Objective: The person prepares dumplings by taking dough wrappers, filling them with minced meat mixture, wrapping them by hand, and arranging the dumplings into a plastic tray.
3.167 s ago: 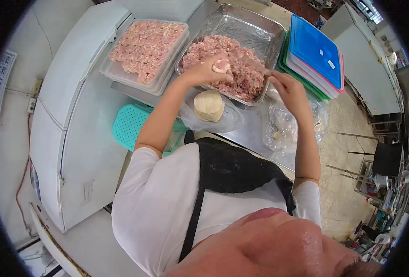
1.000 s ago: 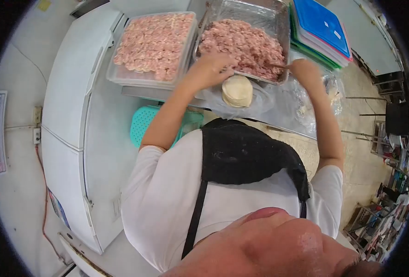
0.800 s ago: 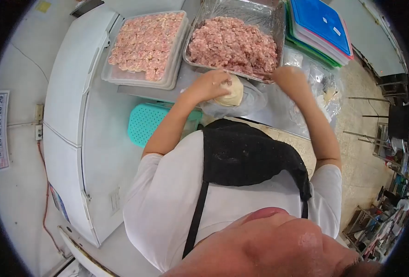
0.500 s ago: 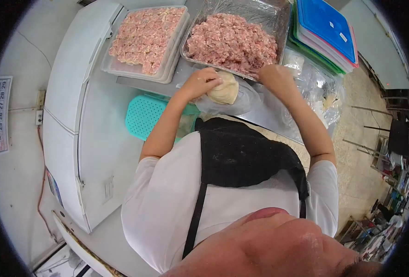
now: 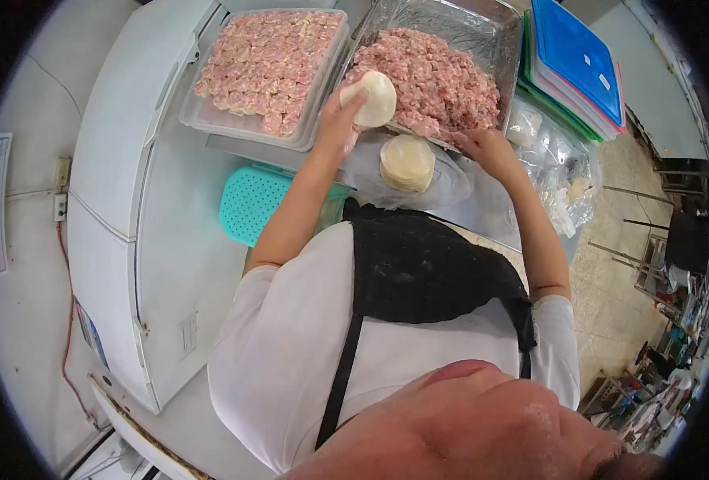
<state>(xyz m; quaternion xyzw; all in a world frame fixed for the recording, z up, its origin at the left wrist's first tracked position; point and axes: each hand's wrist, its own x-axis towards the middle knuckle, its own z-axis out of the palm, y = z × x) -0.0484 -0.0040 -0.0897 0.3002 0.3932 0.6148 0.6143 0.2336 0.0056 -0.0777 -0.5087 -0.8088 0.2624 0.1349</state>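
Note:
Between the fingers of my left hand (image 5: 341, 120) is a round, pale dough wrapper (image 5: 377, 99), held up at the near left edge of the metal tray (image 5: 482, 30). Pink minced meat (image 5: 430, 76) is heaped in that tray. My right hand (image 5: 486, 150) is closed at the tray's near right edge, around the handle of a thin tool whose tip points left toward the meat. Just below the tray a stack of round wrappers (image 5: 407, 163) lies on a clear plastic bag (image 5: 450, 182).
Left of the metal tray stands a plastic container (image 5: 198, 118) with rows of meat-filled pieces (image 5: 266, 64). Blue, pink and green lids (image 5: 576, 56) are piled at the right, beside plastic bags (image 5: 558, 172). A turquoise perforated basket (image 5: 250, 204) sits below the table's left edge.
My left hand has lifted a wrapper from the stack and moved up to the tray's edge. My right hand has stayed near the tray's near edge with the tool, shifting slightly in view.

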